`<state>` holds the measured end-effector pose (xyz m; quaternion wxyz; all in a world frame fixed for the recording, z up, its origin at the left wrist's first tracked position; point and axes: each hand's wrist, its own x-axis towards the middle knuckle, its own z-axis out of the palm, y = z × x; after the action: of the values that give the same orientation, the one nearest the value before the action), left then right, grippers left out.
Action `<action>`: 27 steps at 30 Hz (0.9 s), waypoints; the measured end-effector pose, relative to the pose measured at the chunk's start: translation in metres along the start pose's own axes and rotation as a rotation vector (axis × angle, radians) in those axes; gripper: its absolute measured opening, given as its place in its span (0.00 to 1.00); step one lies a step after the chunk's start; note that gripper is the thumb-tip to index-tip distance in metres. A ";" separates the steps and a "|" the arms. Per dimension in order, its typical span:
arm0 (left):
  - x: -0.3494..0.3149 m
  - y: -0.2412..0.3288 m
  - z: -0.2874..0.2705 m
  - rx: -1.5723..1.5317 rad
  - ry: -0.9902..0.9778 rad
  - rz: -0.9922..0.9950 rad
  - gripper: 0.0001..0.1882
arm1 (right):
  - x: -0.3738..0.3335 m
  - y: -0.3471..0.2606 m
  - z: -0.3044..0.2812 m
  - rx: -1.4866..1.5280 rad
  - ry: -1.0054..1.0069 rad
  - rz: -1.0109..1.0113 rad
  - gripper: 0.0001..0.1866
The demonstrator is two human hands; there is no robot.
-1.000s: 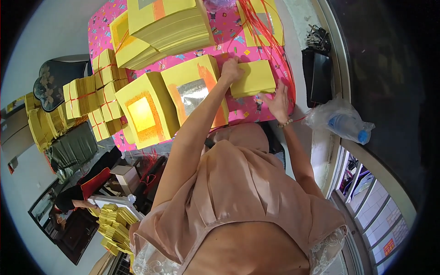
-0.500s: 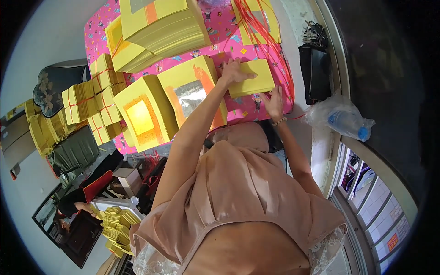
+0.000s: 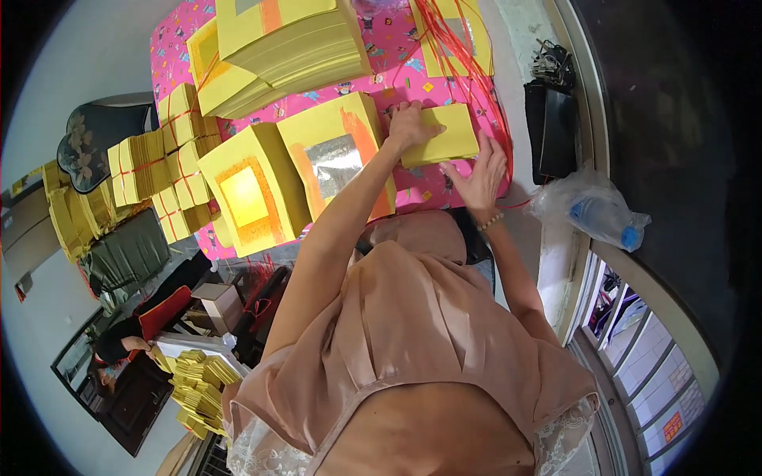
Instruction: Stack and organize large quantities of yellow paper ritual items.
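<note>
L arm [image 3: 325, 230] fwd, diag | L grip [image 3: 406, 127]: palm dn | R arm [image 3: 517, 271] fwd | R grip [image 3: 480, 176]: splayed

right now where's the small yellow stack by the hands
In the head view, the small yellow stack sits upper right of centre on the pink tablecloth, left hand at its left end, between the silver-patched stack and red strings.

A yellow paper stack [image 3: 459, 131] lies flat on pink patterned cloth [image 3: 413, 189].

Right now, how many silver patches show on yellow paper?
3: stack by the left forearm; tall stack at top edge; yellow sheet under red strings. Others may be hidden.
</note>
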<state>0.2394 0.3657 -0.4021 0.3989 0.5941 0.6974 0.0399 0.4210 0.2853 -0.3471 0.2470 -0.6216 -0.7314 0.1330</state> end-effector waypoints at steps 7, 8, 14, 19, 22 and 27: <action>-0.010 0.018 0.006 0.161 0.197 0.034 0.42 | 0.007 0.001 0.021 -0.074 -0.174 -0.172 0.16; -0.012 0.015 0.006 0.167 0.260 0.085 0.40 | 0.007 0.002 0.024 -0.105 -0.192 -0.173 0.15; -0.084 0.029 -0.045 -0.423 0.427 0.457 0.27 | 0.015 0.001 0.017 -0.154 -0.206 -0.192 0.15; -0.187 -0.024 -0.087 -0.580 0.407 0.273 0.20 | 0.031 -0.035 -0.014 0.027 -0.191 -0.223 0.14; -0.232 -0.055 -0.083 -0.385 0.522 0.240 0.21 | 0.026 -0.059 -0.023 0.228 -0.329 -0.293 0.15; -0.263 -0.073 -0.071 -0.214 0.536 0.230 0.24 | 0.005 -0.099 -0.027 0.348 -0.557 -0.653 0.17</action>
<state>0.1323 0.1480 -0.2585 0.2541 0.5919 0.6978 0.3132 0.3511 0.2679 -0.2734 0.1707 -0.2487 -0.8942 0.3307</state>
